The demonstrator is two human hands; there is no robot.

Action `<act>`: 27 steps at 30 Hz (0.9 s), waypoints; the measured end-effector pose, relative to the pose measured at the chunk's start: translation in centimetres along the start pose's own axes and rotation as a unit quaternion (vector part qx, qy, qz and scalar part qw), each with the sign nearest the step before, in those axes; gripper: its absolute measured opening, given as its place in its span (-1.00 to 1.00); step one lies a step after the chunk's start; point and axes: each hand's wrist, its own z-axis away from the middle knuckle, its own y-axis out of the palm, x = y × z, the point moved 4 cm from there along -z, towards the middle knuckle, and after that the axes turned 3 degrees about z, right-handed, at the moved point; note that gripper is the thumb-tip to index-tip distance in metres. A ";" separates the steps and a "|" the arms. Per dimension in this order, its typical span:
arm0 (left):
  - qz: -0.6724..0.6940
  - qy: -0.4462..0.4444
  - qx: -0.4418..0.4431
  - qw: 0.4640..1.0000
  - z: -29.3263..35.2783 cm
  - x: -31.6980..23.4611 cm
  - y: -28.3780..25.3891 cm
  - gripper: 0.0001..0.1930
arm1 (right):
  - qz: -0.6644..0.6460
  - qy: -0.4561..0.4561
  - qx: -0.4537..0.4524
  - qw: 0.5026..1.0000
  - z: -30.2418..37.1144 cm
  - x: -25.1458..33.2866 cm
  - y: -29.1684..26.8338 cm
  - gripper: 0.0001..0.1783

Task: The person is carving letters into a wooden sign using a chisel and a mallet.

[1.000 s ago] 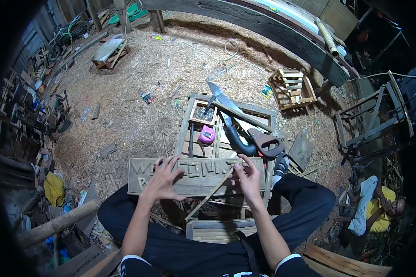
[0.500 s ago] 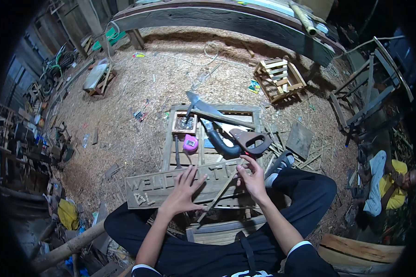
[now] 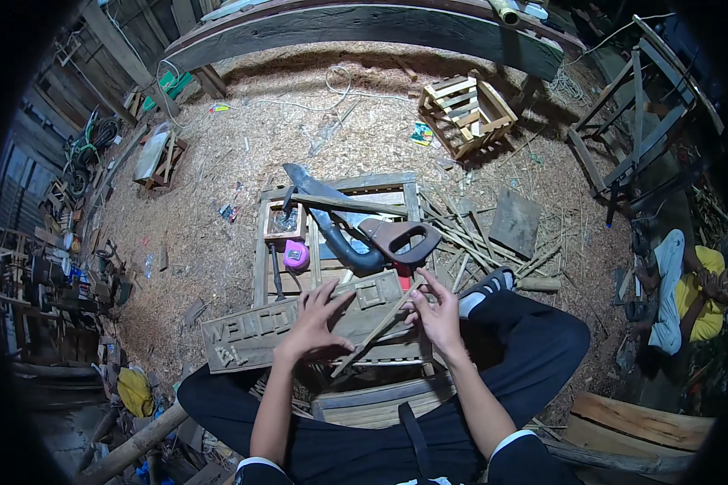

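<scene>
A long wooden board [image 3: 268, 343] with raised letters lies tilted over the near side of a low slatted wooden table [image 3: 260, 263]. My left hand [image 3: 309, 325] rests on the board with its fingers spread, its thumb near the lower end of a thin wooden strip [image 3: 378, 326]. Between thumb and fingers, my right hand [image 3: 437, 317] pinches that strip near its upper end, slanting across the board's right part. Beyond the board are a handsaw [image 3: 399, 239], a curved black handle [image 3: 351, 251], a hammer [image 3: 344, 204], a pink tape measure [image 3: 296, 255] and a small wooden box [image 3: 282, 225].
Loose wooden strips [image 3: 469, 234] and a dark flat board [image 3: 515, 223] lie right of the table. A slatted crate [image 3: 467, 119] stands farther off, before a long heavy bench [image 3: 356, 31]. Another person [image 3: 696, 291] sits at the far right. Shavings cover the ground.
The view has shifted, so the surroundings sit farther left. The board's right end has swung away from my right hand, and the strip now lies across its near right edge.
</scene>
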 end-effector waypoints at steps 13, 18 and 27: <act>-0.054 0.042 -0.056 0.996 0.8 -2.7 0.8 0.38 | 0.070 0.023 -0.053 0.996 1.8 0.4 -1.8 -0.55; -0.059 0.068 -0.013 0.996 1.8 -3.6 1.8 0.37 | 0.090 0.045 -0.042 0.994 2.7 -0.3 -2.5 -0.57; 0.078 0.044 -0.115 0.989 -0.4 -5.8 -0.7 -0.55 | 0.049 0.051 -0.072 0.995 2.1 -2.0 -4.9 -0.64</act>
